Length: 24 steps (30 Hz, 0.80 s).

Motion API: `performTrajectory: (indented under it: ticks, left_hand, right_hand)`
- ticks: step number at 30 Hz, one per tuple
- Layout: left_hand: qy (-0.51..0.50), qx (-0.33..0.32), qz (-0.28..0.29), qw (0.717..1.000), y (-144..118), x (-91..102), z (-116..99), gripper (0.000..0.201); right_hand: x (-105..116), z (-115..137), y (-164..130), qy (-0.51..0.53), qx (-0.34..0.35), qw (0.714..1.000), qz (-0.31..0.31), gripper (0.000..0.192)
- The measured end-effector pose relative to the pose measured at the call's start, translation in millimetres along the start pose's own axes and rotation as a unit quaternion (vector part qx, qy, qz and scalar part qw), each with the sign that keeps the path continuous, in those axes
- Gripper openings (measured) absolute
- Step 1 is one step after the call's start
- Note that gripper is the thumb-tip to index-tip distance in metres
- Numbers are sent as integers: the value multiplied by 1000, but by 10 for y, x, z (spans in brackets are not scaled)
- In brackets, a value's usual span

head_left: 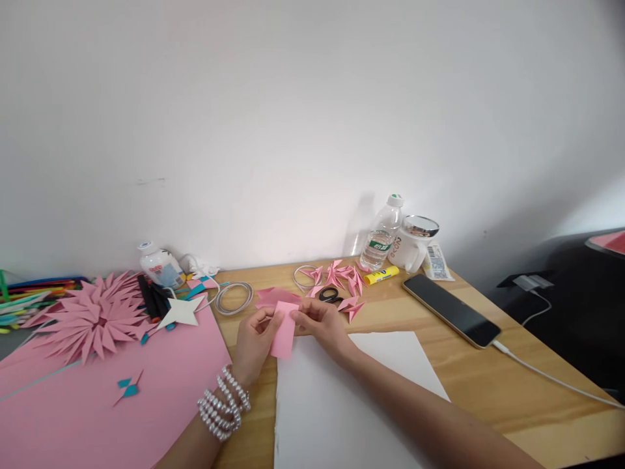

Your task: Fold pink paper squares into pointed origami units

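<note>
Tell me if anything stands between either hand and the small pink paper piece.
Nothing visible does. The left hand and right hand both hold the pink paper piece directly, with fingers at its upper part.

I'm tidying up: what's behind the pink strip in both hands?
Around the pink strip, more pink paper, the wooden table and a white sheet show behind; the sheet's far-left corner is covered.

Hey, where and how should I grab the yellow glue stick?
Probably pinch the glue stick across the middle of its barrel, coming from above and the near side. It lies on its side, with the bottle and mug standing behind it and pink folded pieces by its left end.
</note>
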<state>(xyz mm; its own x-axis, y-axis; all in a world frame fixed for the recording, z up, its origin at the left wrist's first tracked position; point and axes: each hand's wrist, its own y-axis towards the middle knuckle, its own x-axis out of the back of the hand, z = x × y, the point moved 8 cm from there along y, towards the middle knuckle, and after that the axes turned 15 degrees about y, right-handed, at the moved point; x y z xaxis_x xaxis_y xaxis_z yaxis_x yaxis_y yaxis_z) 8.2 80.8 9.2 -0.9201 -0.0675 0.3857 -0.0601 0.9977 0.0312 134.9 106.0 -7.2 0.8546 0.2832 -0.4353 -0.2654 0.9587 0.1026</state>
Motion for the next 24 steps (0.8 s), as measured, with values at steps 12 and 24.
performTrajectory:
  ticks: [12,24]
  left_hand:
    - [19,17,33,999,-7,-46,17,26]
    - [15,27,-4,1000,-35,-31,-41,15]
  right_hand:
    - [60,-100,-52,69,-29,997,1,24]
    - [51,-38,-65,82,-34,996,-15,24]
